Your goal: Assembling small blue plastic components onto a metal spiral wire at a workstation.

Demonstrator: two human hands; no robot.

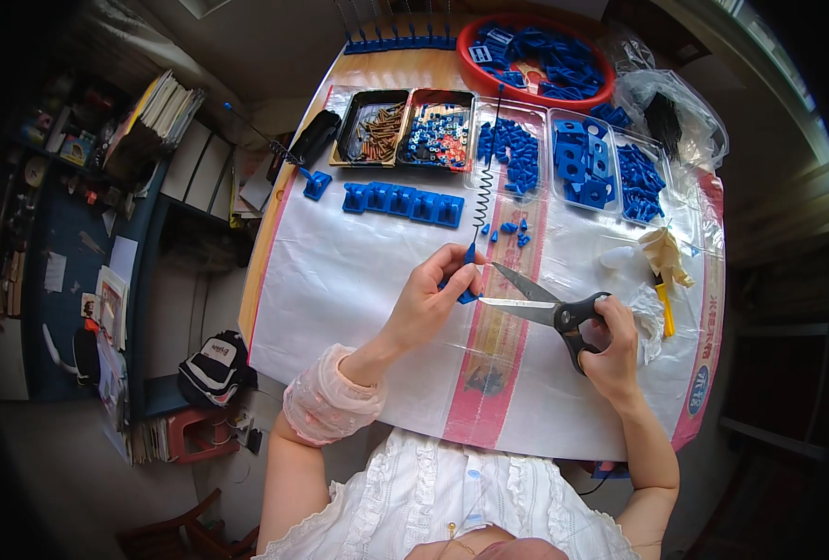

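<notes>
My left hand pinches a blue plastic piece with a pointed top and a wider foot, over the middle of the table. From its tip rises a thin black coiled wire, which straightens toward its far end. In my right hand are scissors with black handles. Their blades stand apart and point left, with the tips close to my left fingertips and the blue piece. Whether the blades touch anything there I cannot tell. Several small blue cone-shaped pieces lie just beyond my left hand.
Black trays of screws and small beads stand far left of centre. Clear boxes of blue parts and a red basin fill the far right. A blue block row lies left; a yellow-handled tool lies right.
</notes>
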